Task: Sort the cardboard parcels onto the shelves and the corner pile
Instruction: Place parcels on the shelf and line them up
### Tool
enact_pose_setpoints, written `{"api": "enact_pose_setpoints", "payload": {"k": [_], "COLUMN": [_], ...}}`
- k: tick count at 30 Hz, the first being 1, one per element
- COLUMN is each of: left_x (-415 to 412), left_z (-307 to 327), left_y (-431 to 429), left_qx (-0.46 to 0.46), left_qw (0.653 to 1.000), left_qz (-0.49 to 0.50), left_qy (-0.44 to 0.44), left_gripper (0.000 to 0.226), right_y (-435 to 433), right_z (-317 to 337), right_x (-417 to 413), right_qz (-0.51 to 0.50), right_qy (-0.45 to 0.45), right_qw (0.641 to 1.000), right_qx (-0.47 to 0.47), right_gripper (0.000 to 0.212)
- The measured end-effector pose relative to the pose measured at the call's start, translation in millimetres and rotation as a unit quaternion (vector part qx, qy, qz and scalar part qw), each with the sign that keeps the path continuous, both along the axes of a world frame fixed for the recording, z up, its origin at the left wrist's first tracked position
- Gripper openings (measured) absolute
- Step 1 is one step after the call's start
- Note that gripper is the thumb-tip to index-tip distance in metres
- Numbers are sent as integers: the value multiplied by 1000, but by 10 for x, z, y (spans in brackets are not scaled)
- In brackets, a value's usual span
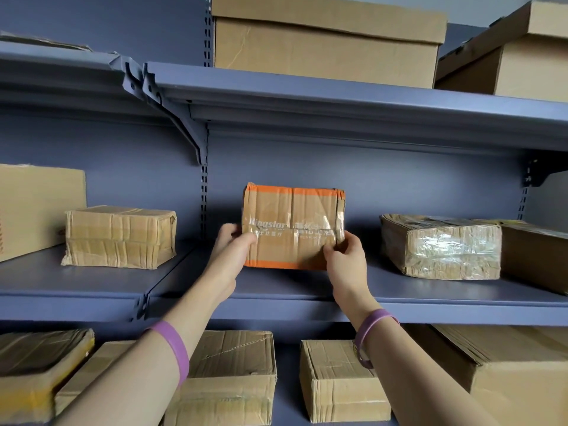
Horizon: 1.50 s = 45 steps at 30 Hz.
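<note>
A small cardboard parcel [292,222] with orange tape along its top and bottom edges stands upright on the middle shelf [276,290], against the blue back panel. My left hand [232,244] grips its left edge, thumb on the front face. At the parcel's lower right corner my right hand [344,256] pinches it, fingers curled round the side. Both wrists wear purple bands.
On the middle shelf a taped parcel [120,236] and a larger box [37,207] lie to the left, a plastic-wrapped parcel [439,245] to the right. Big boxes [325,38] fill the top shelf. Several parcels [233,376] sit on the lower shelf.
</note>
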<state>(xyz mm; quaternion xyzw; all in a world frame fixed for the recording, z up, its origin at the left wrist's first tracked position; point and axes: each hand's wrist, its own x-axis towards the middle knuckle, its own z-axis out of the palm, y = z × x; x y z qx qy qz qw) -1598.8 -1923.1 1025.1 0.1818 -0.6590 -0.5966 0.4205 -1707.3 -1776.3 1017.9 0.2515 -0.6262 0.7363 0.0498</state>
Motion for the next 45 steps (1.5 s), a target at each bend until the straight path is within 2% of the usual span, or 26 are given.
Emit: {"api": "enact_pose_setpoints", "payload": {"k": [4, 8, 11, 13, 15, 17, 21, 25, 28, 32, 39, 42, 45], "left_x": [-44, -72, -83, -73, -40, 15, 188, 475, 689, 980, 1580, 1733, 1805], "left_z": [0, 8, 13, 11, 19, 56, 108, 171, 255, 307, 282, 237, 174], "left_y": [-1, 11, 32, 68, 113, 138, 92, 22, -70, -351, -1203, -1558, -1844], "left_qx": [-29, -56, -72, -77, -73, -75, -106, -142, -180, -205, -239, -200, -137], "left_qw": [998, 994, 990, 989, 991, 991, 985, 976, 965, 957, 935, 950, 966], "left_qz": [0, 16, 26, 31, 54, 96, 136, 163, 183, 201, 261, 233, 181], "left_qy": [-54, -94, -120, -126, -93, -47, -18, 28, 58, 50, -17, -60, -121], "left_gripper": [23, 18, 19, 29, 53, 64, 55, 44, 41, 43, 54, 64, 83], "right_y": [0, 17, 43, 75, 107, 111, 10, -248, -466, -829, -1629, -1925, -2158], "right_z": [4, 32, 45, 49, 85, 144, 262, 304, 293, 275, 247, 248, 246], "right_x": [23, 53, 46, 47, 84, 169, 436, 779, 978, 1172, 1475, 1583, 1664], "right_qz": [-28, -41, -32, -43, -78, -103, -61, -11, 35, 89, 169, 190, 199], "right_qy": [0, 2, -8, 1, 46, 110, 214, 279, 296, 270, 121, 37, -28], "right_qw": [997, 990, 991, 993, 993, 988, 975, 960, 954, 958, 975, 976, 975], "right_qx": [69, 134, 131, 109, 80, 38, 16, -17, -10, 31, 82, 97, 99], "right_gripper": [55, 55, 57, 71, 80, 75, 68, 63, 60, 59, 62, 68, 90]}}
